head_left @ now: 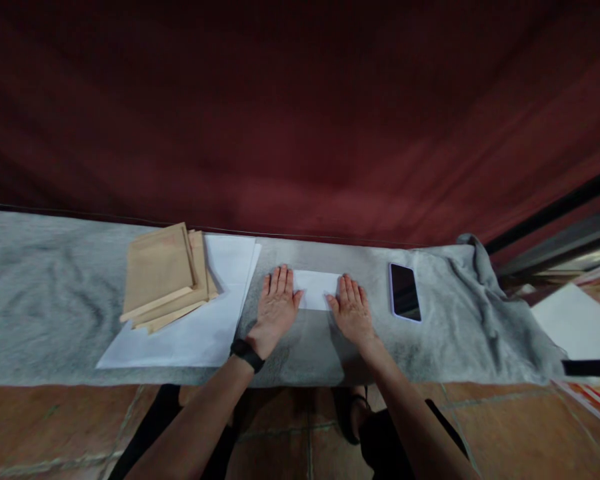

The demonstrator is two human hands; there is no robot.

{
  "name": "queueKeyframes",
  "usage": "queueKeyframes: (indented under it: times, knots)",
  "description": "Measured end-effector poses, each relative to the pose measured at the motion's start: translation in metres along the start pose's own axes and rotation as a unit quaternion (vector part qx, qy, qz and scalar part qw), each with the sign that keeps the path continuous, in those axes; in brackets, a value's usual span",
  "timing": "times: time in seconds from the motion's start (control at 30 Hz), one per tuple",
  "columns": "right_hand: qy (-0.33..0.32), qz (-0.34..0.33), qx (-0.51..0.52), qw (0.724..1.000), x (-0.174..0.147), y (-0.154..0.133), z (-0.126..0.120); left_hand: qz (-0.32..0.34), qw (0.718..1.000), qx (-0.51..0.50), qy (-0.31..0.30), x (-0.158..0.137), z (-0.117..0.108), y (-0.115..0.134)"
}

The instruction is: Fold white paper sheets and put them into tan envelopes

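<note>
Over my feed I'm seeing the left hand (276, 308) and right hand (353, 317) lying open and flat, gripping nothing, on opposite ends of a small white paper (315, 288) on grey cloth (310, 347). Brown envelopes (157, 267) are sitting on bigger sheets (225, 287) leftward; a phone (405, 292) is lying rightward.

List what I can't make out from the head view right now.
All in the head view:
- Parts of the ends of the small white paper: covered by the left hand and right hand.
- Part of the large white sheets: covered by the brown paper pile.
- Left end of the grey cloth: cut off by the left edge.
</note>
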State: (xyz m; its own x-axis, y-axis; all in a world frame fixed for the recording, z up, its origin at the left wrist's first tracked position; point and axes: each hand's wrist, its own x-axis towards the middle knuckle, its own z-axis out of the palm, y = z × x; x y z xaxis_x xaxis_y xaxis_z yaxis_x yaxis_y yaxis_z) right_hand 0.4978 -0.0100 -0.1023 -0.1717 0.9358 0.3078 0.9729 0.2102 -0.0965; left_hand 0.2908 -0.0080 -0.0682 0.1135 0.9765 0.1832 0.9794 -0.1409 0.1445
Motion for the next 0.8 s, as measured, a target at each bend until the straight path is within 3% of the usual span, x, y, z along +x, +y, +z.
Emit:
queueKeyframes:
  times: [0.23, 0.47, 0.7, 0.8]
  knots:
    - [0.006, -0.001, 0.013, 1.000, -0.002, 0.002, 0.000, 0.202, 0.976, -0.062, -0.043, -0.009, -0.004, 0.014]
    - [-0.006, -0.001, 0.038, 0.999, -0.002, 0.000, -0.009, 0.223, 0.970, -0.033, -0.096, -0.005, -0.006, 0.006]
    - [-0.079, -0.115, 0.125, 0.982, -0.005, -0.023, -0.026, 0.230, 0.968, -0.047, -0.086, -0.007, -0.012, 0.005]
    - [-0.080, -0.113, 0.147, 0.979, -0.005, -0.031, -0.029, 0.210, 0.972, -0.067, -0.088, -0.004, -0.026, 0.009]
